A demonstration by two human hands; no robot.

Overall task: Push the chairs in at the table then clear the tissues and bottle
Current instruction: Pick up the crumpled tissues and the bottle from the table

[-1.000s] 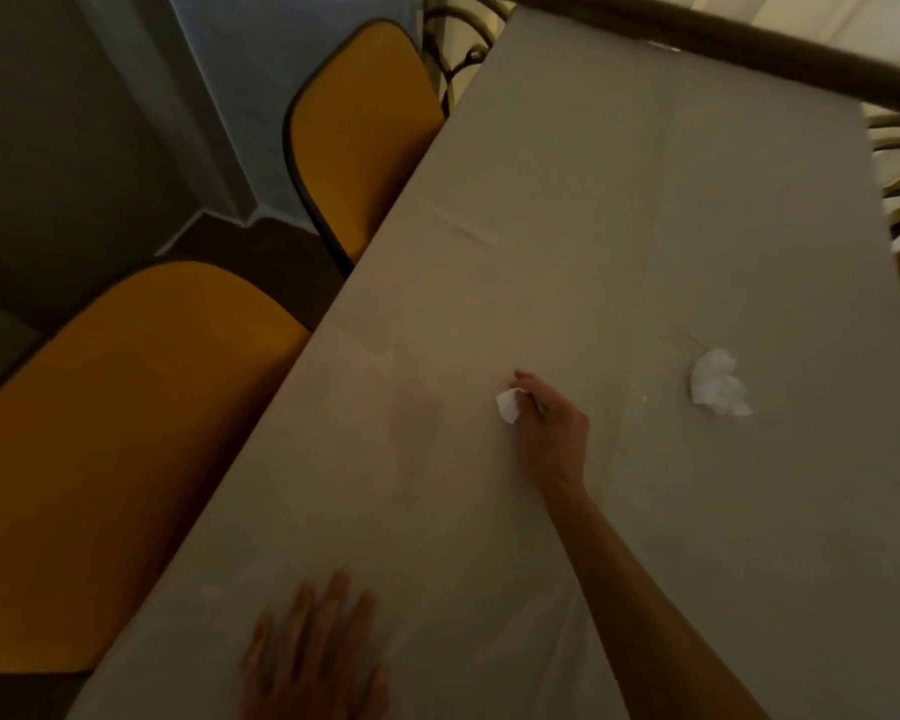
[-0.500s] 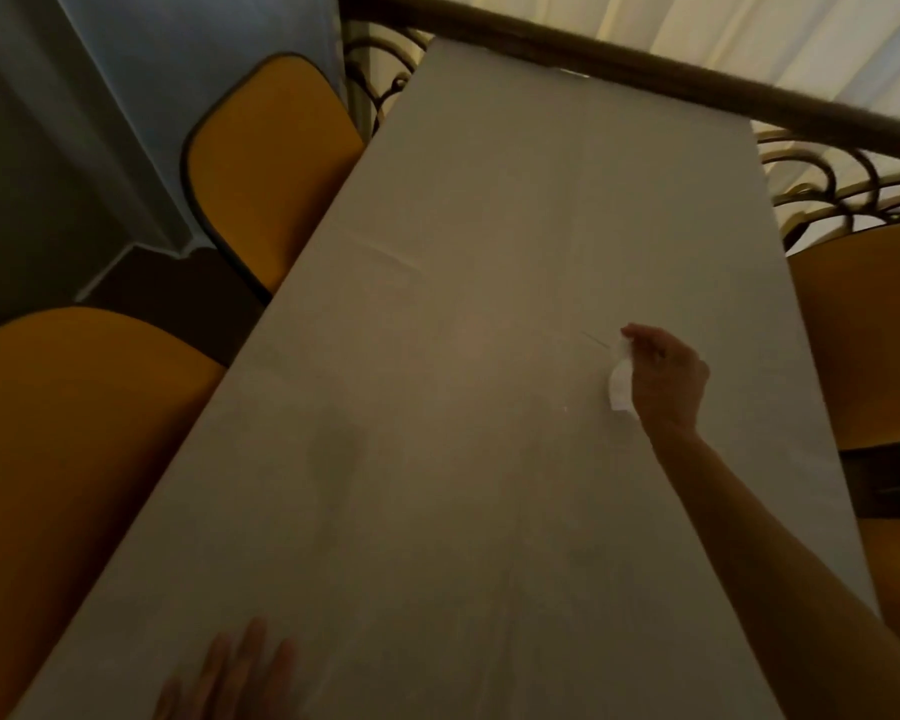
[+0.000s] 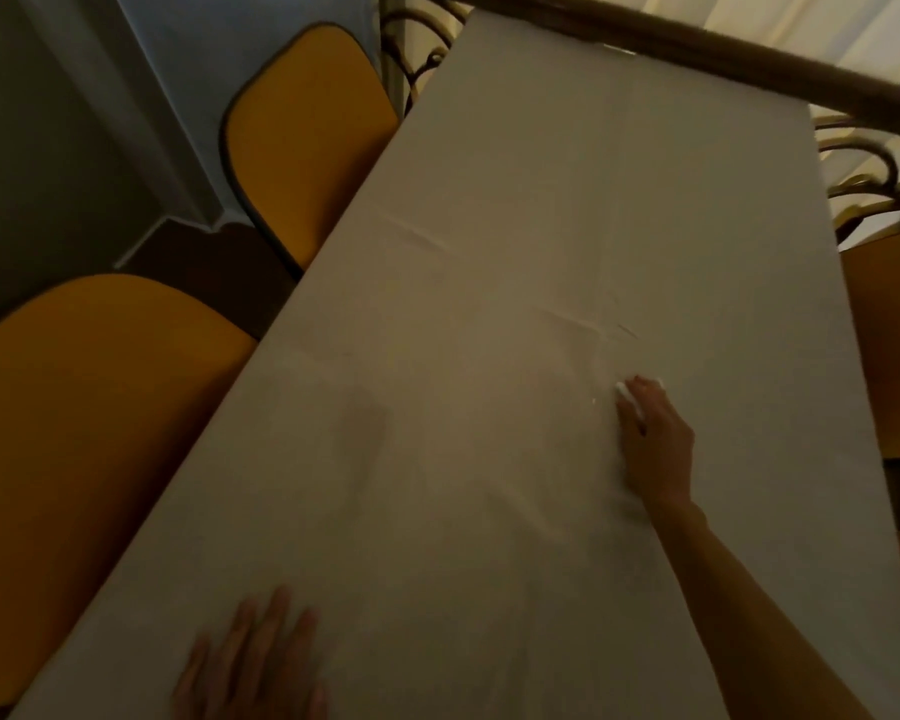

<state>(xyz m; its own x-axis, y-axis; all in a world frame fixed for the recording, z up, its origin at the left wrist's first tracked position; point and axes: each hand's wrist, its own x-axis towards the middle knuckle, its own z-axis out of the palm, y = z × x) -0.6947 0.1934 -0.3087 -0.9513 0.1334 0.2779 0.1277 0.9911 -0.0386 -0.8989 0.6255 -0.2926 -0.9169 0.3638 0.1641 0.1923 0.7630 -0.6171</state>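
A long table (image 3: 541,200) under a pale cloth fills the view. My right hand (image 3: 655,444) rests on the cloth right of centre, fingers closed over white tissue (image 3: 625,394); only small white bits show at the fingertips. My left hand (image 3: 253,662) lies flat on the near edge, fingers spread, holding nothing. Two orange chairs sit along the left side, one near (image 3: 84,433) and one far (image 3: 307,148), both tucked against the table edge. No bottle is in view.
A third orange chair (image 3: 889,345) stands at the right edge of the table. A dark wooden rail with curled metalwork (image 3: 749,65) runs behind the far end, with pale curtains beyond. Dark floor and a wall corner lie at the left.
My right hand carried a small tissue from the table's middle rightward onto the second crumpled tissue, which is now covered by the hand. My left hand stayed flat at the near edge.
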